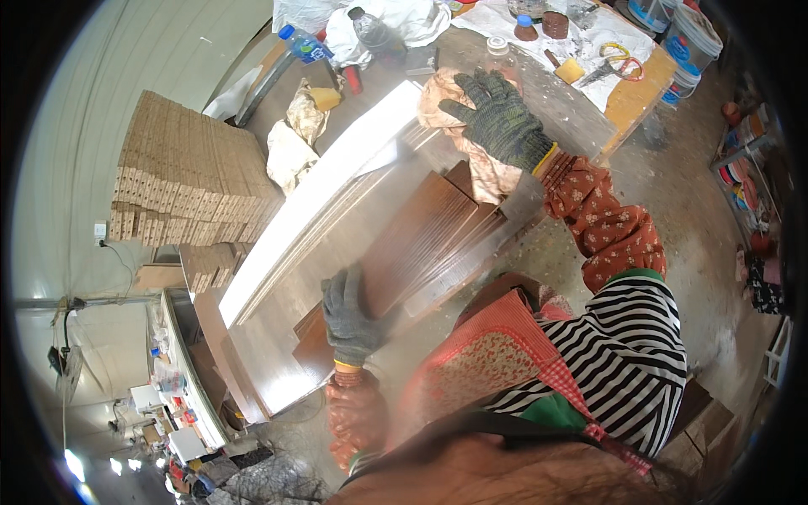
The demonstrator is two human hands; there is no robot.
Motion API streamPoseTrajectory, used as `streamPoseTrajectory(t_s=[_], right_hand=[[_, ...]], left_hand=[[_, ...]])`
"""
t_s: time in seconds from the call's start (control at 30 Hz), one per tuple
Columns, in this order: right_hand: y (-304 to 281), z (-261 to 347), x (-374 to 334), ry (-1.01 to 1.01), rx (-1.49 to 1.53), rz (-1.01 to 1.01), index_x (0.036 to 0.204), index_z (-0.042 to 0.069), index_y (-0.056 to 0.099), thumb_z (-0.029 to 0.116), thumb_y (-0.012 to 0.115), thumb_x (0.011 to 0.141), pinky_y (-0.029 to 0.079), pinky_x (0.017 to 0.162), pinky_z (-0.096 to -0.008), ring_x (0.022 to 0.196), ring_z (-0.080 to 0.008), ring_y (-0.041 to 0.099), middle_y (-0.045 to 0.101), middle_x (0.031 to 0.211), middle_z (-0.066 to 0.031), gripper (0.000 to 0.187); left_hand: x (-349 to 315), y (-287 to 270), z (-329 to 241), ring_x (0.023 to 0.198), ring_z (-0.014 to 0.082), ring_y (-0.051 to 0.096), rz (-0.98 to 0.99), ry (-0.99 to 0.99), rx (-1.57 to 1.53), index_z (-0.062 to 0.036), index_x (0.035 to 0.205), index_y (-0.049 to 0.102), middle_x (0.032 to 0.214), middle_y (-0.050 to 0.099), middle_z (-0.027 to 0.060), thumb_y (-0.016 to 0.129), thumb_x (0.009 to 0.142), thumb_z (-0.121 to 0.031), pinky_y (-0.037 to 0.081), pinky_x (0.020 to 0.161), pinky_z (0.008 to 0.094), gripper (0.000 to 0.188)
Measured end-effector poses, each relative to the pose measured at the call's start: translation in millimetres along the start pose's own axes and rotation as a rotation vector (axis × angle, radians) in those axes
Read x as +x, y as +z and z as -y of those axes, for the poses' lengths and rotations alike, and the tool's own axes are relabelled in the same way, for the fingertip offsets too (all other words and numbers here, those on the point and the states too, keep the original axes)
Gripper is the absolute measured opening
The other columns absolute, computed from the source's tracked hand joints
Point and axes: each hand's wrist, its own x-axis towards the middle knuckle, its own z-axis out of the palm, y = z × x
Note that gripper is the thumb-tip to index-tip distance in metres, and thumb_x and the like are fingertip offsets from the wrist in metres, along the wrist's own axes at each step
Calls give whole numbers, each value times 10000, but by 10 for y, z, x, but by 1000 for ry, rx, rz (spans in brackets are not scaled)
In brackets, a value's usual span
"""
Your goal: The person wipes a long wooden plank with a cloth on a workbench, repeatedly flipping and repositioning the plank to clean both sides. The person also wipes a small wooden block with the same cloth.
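Note:
My left hand [347, 318], in a grey knit glove, lies at the near end of a fanned stack of dark brown wood-grain boards [412, 240]. Its fingers are stretched out, slightly blurred, with nothing seen in them. Beyond the far end of the stack, my right hand [502, 122], in a dark green-grey knit glove, holds a crumpled peach cloth [488, 174]. The fingers spread over the cloth, which hangs out below the palm. A clear bottle with a white cap [498, 44] stands just behind those fingers. Long white-faced panels [337, 168] lie left of the boards.
Tall stacks of drilled brown boards [189, 168] stand at the left. A crumpled cream cloth [290, 156], a blue-capped bottle [305, 44] and a dark-capped bottle [374, 32] lie behind. Scissors [619, 63] and a yellow sponge [570, 70] rest at the far right, near buckets [692, 38].

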Motion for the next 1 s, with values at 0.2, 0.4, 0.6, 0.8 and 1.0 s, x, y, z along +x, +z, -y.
streamPoseTrajectory(t_s=[0.2, 0.4, 0.6, 0.8, 1.0], right_hand=[[-160, 226, 105, -81, 417, 358, 1258, 116, 543, 222, 611, 839, 494, 865, -365, 988, -264, 615, 628, 1094, -127, 438], [-33, 470, 146, 126, 1121, 525, 1418, 112, 372, 341, 705, 810, 397, 1001, -411, 1197, -332, 488, 446, 1394, -163, 730], [-260, 576, 253, 479, 1417, 688, 1361, 49, 425, 258, 737, 793, 468, 873, -337, 1014, -182, 589, 624, 1157, -76, 681], [-441, 651, 274, 363, 1393, 748, 1163, 13, 593, 277, 738, 797, 492, 823, -341, 943, -205, 625, 663, 1064, -102, 474], [-334, 755, 153, 271, 1387, 678, 1104, 25, 647, 286, 733, 787, 501, 789, -359, 869, -281, 643, 682, 982, -144, 419]], left_hand=[[3, -17, -60, 1024, 388, 511, -48, 0, 9, -20, 1277, 482, 1139, 539, 196, 855, 524, -373, 425, 885, 515, 912], [-62, -247, -176, 1119, 422, 480, -105, -46, 168, -55, 1284, 512, 1212, 512, 204, 835, 540, -419, 369, 972, 537, 890], [-233, -461, -12, 1262, 416, 397, -232, 22, 448, -127, 1333, 476, 1331, 430, 216, 772, 628, -344, 273, 1068, 609, 794], [-337, -516, 180, 1276, 398, 389, -356, 107, 607, -154, 1244, 525, 1351, 412, 206, 743, 661, -292, 277, 1039, 668, 637], [-475, -502, 251, 1320, 392, 351, -379, 100, 612, -199, 1293, 477, 1408, 386, 161, 721, 702, -298, 220, 1055, 684, 648]])
